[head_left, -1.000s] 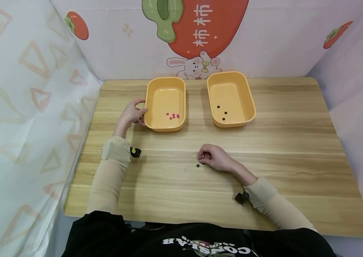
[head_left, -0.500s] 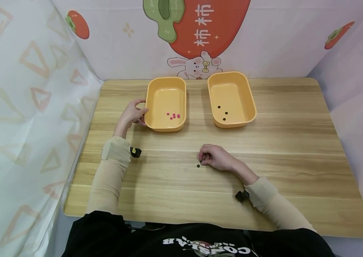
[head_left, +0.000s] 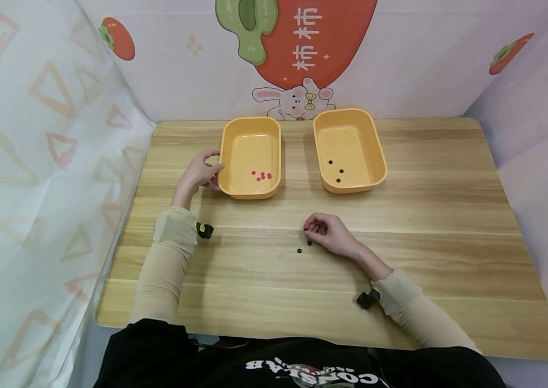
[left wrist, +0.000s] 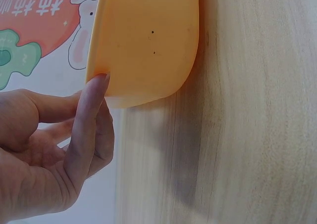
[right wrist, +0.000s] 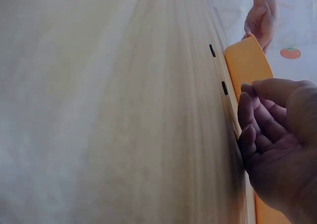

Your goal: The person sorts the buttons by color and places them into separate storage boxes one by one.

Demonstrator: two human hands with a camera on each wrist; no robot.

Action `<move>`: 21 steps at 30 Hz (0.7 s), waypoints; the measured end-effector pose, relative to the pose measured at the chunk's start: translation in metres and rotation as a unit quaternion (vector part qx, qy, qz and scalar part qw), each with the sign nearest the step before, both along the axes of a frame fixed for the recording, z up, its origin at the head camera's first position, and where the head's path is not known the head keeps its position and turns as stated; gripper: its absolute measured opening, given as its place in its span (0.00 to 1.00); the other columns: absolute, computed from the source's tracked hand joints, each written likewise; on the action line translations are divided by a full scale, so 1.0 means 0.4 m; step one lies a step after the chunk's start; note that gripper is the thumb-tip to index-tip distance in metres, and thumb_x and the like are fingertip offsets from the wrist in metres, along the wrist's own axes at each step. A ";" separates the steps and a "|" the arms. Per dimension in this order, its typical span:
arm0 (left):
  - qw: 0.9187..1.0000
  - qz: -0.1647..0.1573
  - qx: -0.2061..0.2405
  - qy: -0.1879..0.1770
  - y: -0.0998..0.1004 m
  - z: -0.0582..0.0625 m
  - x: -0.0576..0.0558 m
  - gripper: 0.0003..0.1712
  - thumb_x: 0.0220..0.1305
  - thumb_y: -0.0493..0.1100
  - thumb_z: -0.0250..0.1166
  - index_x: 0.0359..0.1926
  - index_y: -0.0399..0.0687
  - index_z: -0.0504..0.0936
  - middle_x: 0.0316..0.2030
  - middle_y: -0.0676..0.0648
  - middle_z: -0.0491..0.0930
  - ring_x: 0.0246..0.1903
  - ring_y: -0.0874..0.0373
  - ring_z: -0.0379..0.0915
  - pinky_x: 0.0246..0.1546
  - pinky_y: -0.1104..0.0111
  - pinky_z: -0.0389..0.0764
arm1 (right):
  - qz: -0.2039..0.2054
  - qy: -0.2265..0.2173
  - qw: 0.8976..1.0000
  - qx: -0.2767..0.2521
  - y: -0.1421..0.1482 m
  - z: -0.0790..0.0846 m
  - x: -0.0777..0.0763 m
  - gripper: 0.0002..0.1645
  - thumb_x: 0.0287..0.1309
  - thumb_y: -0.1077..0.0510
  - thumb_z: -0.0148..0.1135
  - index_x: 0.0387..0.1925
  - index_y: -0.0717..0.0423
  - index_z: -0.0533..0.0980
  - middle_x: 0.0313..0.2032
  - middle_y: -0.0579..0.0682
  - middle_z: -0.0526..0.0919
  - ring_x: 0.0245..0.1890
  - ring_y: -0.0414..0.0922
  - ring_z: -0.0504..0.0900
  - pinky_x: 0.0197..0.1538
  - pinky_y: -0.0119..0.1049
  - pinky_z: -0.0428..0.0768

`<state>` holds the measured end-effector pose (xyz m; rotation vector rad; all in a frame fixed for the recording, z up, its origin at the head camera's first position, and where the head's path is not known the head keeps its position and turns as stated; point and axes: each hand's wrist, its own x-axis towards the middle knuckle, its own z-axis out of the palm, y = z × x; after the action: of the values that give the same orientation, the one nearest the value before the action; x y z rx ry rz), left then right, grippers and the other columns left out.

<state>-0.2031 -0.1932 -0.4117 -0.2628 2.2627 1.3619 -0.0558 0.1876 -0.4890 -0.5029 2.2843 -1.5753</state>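
Note:
My left hand (head_left: 202,171) grips the left yellow plastic box (head_left: 250,121) by its left rim; in the left wrist view, a finger presses the outer wall. Several small pink discs (head_left: 262,176) lie inside that box. Thumb and index fingertip of my right hand (head_left: 330,234) pinch a small dark disc (head_left: 305,230), mostly hidden by the fingers. Just below that hand, one black disc (head_left: 310,243) is on the table, with another black disc (head_left: 299,251) slightly to its left. The right wrist view shows both black pieces (right wrist: 224,87) beyond the fingertips.
The right yellow plastic box (head_left: 349,116) stands at the back of the wooden table (head_left: 448,215), with three black discs (head_left: 341,171) inside. A printed cloth (head_left: 167,70) hangs behind the table, and another cloth (head_left: 50,188) hangs along its left side.
My right hand has shifted slightly up and to the right, so a second black disc beneath it now shows fully. My left hand and both boxes have stayed put.

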 end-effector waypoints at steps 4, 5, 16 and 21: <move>1.000 -0.001 -0.005 -0.001 -0.002 0.000 0.000 0.34 0.85 0.39 0.58 0.85 0.43 0.62 0.30 0.45 0.83 0.17 0.62 0.79 0.27 0.62 0.95 | -0.019 -0.015 1.000 -0.012 0.003 0.003 -0.005 0.07 0.69 0.70 0.71 0.46 0.68 0.86 0.38 0.62 0.89 0.33 0.33 0.82 0.36 0.22 0.82; 1.000 -0.001 -0.005 -0.001 -0.002 0.000 0.000 0.34 0.85 0.39 0.58 0.85 0.44 0.62 0.30 0.45 0.83 0.17 0.62 0.79 0.27 0.62 0.95 | -0.023 -0.019 0.999 -0.014 0.005 0.005 -0.005 0.07 0.69 0.70 0.72 0.47 0.69 0.86 0.38 0.63 0.89 0.33 0.32 0.82 0.36 0.23 0.82; 1.000 -0.006 -0.008 -0.004 -0.003 -0.001 -0.001 0.34 0.86 0.40 0.58 0.86 0.45 0.61 0.29 0.45 0.82 0.18 0.62 0.79 0.29 0.61 0.96 | -0.064 -0.046 0.996 -0.047 0.027 0.023 -0.009 0.09 0.71 0.69 0.71 0.48 0.72 0.86 0.36 0.68 0.91 0.31 0.38 0.87 0.35 0.25 0.87; 1.000 -0.005 -0.009 -0.005 -0.003 -0.001 -0.002 0.34 0.85 0.40 0.59 0.85 0.45 0.62 0.29 0.46 0.81 0.18 0.62 0.79 0.30 0.61 0.96 | -0.098 -0.043 0.992 -0.073 0.049 0.034 -0.018 0.10 0.72 0.69 0.70 0.49 0.74 0.84 0.36 0.72 0.90 0.30 0.38 0.90 0.35 0.26 0.89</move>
<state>-0.2037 -0.1943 -0.4122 -0.2649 2.2656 1.3325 -0.0630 0.2072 -0.4754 -0.2449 2.2212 -1.8280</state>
